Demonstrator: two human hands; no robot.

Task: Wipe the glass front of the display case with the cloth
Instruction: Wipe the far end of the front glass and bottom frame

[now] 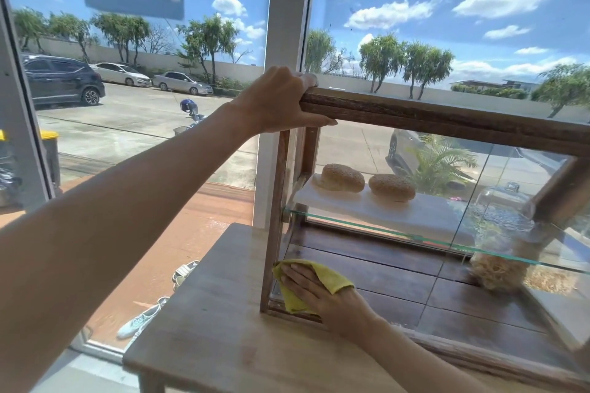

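A wooden-framed display case [447, 120] with a glass front [399, 265] stands on a wooden table [223, 344]. My right hand [322, 293] presses a yellow cloth [332, 279] flat against the glass at its lower left corner, next to the left post. My left hand [281, 99] grips the top left corner of the case's wooden frame, thumb under the top rail. Part of the cloth is hidden under my palm.
Inside the case, two sesame buns [367, 182] lie on a white board on a glass shelf [415, 234], and a glass dome [501, 233] sits at the right. Big windows stand behind the case. The table's left edge is close.
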